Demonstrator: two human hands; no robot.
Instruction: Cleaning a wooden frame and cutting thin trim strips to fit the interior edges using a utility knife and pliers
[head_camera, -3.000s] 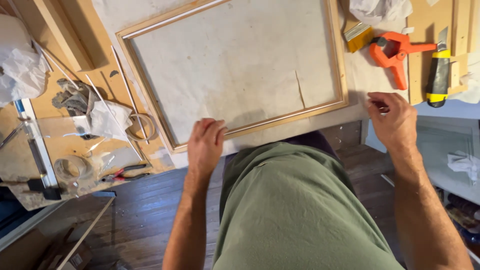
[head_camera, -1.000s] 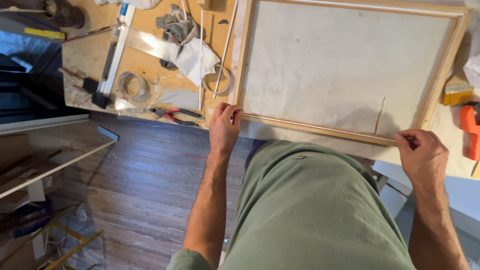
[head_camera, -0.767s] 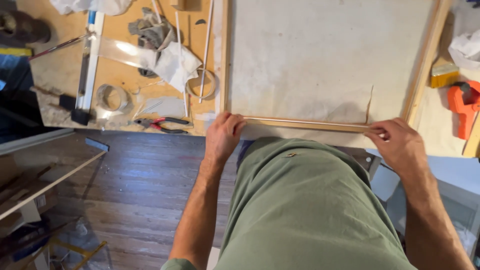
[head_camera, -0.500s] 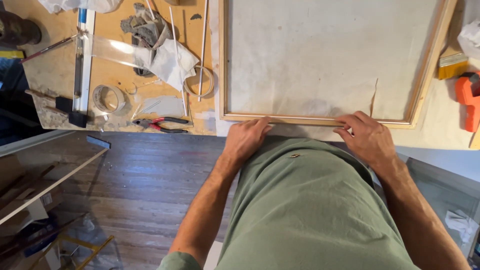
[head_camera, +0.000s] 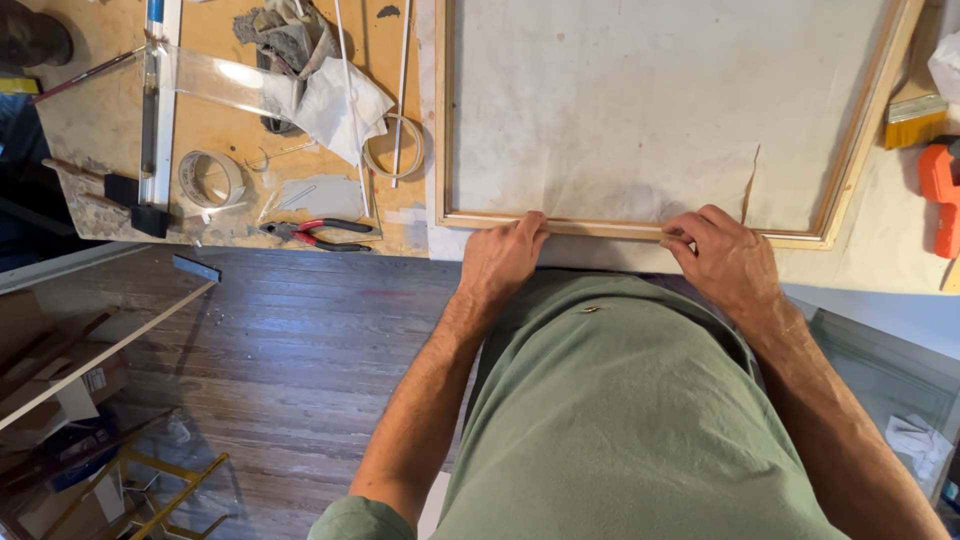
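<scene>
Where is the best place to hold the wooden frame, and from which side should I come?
Probably the near rail of the wooden frame, from the table's front edge. It lies flat, thin and long, so both hands spread apart steady it, as the left hand and right hand do.
</scene>
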